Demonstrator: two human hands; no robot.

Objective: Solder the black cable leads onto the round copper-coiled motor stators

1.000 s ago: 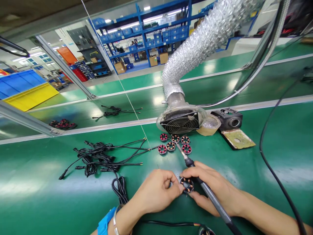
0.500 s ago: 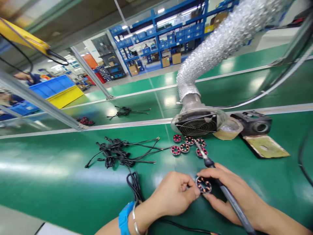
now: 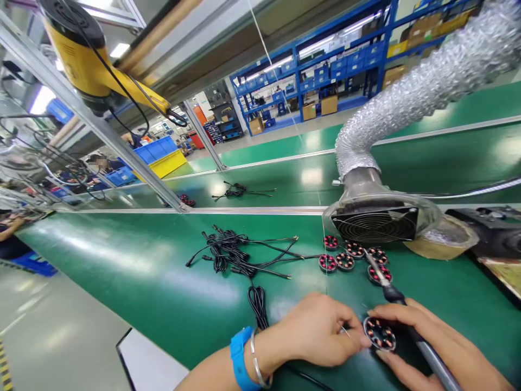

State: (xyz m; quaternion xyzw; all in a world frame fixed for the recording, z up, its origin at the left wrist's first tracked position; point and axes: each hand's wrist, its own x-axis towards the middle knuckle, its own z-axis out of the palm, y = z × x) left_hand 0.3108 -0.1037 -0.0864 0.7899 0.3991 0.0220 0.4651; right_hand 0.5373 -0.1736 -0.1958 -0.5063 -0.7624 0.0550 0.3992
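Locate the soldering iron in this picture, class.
In the head view, the soldering iron is at lower right, held in the right hand, its metal tip pointing toward the coil rings near the fan.

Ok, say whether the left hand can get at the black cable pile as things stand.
Probably yes: nothing seems to block the left hand from the black cable pile, though that hand is at the edge of the coil ring in the right hand.
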